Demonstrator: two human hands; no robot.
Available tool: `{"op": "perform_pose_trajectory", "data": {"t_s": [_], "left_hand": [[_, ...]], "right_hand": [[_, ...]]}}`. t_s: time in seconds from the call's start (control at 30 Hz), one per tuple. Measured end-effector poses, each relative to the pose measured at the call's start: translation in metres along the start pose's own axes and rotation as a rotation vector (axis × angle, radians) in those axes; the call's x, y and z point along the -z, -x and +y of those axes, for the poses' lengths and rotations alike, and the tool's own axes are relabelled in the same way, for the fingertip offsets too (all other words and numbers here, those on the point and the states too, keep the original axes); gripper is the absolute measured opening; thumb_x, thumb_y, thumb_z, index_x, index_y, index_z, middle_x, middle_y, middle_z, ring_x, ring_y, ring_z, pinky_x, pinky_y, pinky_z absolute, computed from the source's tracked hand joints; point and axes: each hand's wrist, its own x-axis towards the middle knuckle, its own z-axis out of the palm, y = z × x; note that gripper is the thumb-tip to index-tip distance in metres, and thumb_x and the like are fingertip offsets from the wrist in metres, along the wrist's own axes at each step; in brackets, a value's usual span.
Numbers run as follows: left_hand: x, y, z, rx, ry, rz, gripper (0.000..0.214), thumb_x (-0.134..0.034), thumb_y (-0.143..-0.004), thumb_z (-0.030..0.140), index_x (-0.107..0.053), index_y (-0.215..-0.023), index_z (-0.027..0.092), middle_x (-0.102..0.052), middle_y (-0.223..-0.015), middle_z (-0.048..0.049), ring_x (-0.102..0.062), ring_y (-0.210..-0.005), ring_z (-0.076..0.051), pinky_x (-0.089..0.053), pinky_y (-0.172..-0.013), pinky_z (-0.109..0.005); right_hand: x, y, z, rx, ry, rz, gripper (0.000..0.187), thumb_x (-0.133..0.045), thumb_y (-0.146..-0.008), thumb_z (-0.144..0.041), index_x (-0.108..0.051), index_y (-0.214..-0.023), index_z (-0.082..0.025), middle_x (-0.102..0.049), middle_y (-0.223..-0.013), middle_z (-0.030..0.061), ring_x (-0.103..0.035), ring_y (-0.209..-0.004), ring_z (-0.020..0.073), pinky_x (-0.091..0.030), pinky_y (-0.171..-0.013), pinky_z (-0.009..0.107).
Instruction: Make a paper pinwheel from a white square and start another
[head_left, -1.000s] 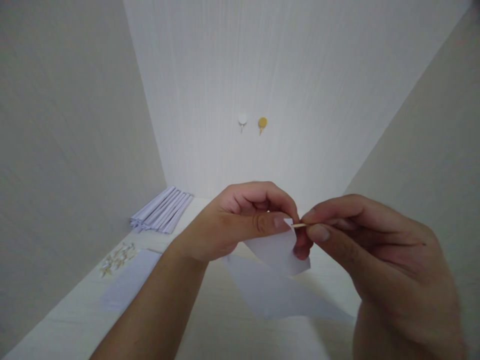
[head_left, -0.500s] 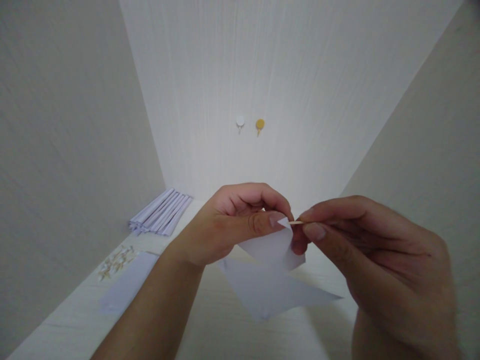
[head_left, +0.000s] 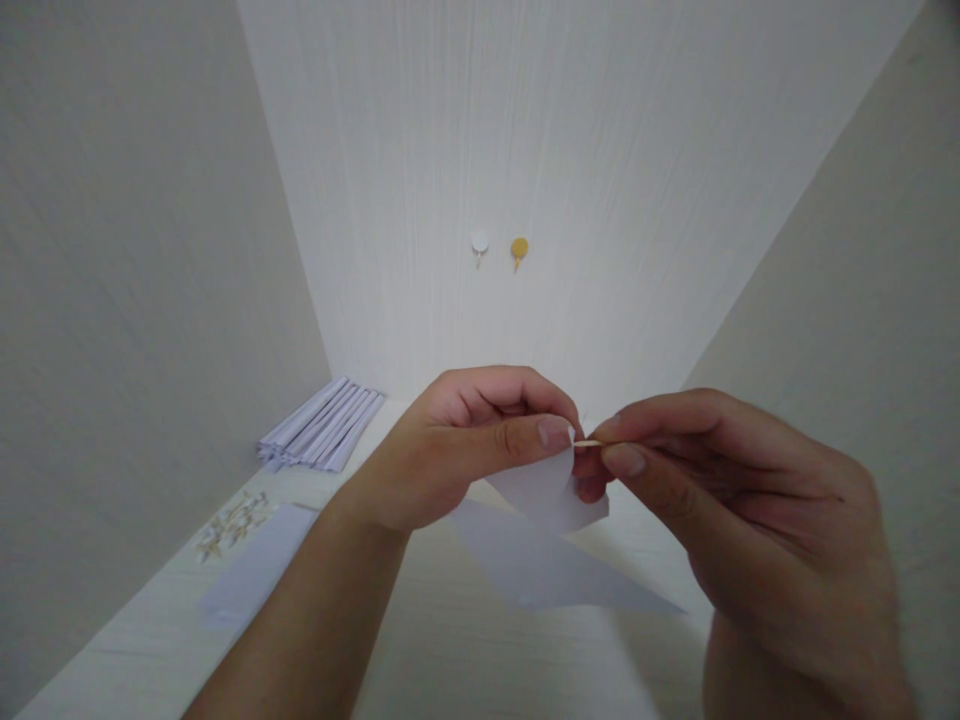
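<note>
Between the thumb and fingers of my left hand (head_left: 495, 440) a corner of a white sheet of paper (head_left: 555, 570) is pinched. The sheet hangs below the hand, bent and curling, with one pointed corner reaching to the right. My right hand (head_left: 742, 500) pinches a thin, pale wooden stick (head_left: 587, 443), which looks like a toothpick. The stick's far end meets the paper's edge at my left thumb tip. Both hands are close together above the table, and their other fingers are curled. Part of the paper is hidden behind my left hand.
On the table (head_left: 442, 650) at the left lie a stack of rolled white paper tubes (head_left: 322, 425), a scattered pile of small white and tan pieces (head_left: 234, 525) and flat white paper (head_left: 259, 565). A white hook (head_left: 480, 243) and a yellow hook (head_left: 520, 248) are on the wall behind.
The folded paper tip at my left thumb has turned up around the stick's end. The hanging sheet has swung and curled slightly. My right hand has shifted a little left.
</note>
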Motion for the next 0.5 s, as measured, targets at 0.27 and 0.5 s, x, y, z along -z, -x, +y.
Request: {"op": "perform_pose_trajectory", "data": {"t_s": [0.27, 0.5], "left_hand": [[-0.0015, -0.0005, 0.0012, 0.001, -0.018, 0.030, 0.012, -0.072, -0.088, 0.025, -0.072, -0.086, 0.013, -0.075, -0.077, -0.0056, -0.068, -0.065, -0.014, -0.049, -0.057, -0.021], [-0.0044, 0.0001, -0.0011, -0.027, -0.091, 0.158, 0.014, -0.075, -0.084, 0.028, -0.072, -0.084, 0.014, -0.071, -0.070, -0.0027, -0.062, -0.057, -0.011, -0.044, -0.051, -0.019]], "right_hand": [[-0.0012, 0.0012, 0.0010, 0.041, 0.054, 0.034, 0.011, -0.076, -0.087, -0.020, -0.077, -0.096, -0.028, -0.077, -0.083, 0.0027, -0.073, -0.071, 0.0209, -0.062, -0.062, 0.033], [-0.0021, 0.0036, 0.0048, 0.131, 0.245, 0.104, 0.017, -0.077, -0.086, -0.020, -0.077, -0.099, -0.030, -0.078, -0.087, 0.0023, -0.073, -0.073, 0.0215, -0.060, -0.063, 0.033]]}}
